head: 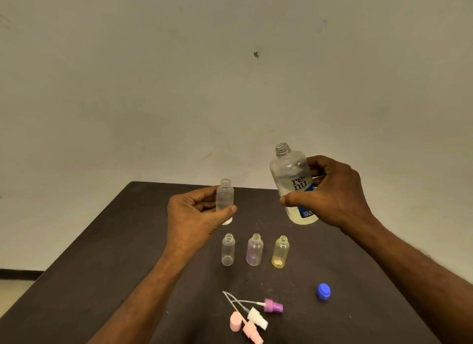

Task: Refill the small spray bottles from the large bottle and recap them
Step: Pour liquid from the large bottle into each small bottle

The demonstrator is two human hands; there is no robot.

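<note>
Dark table point(107, 254) bears three small bottles point(254, 250), spray heads point(257, 315), blue cap point(323, 291).

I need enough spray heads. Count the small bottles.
4: one in the left hand at; three standing on the table: clear, purple, yellow.

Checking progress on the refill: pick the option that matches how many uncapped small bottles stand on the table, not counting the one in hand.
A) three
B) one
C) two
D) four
A: a clear small bottle, a purple-tinted one and a yellow-tinted one stand in a row on the table, all uncapped; the left hand holds a fourth.
</note>
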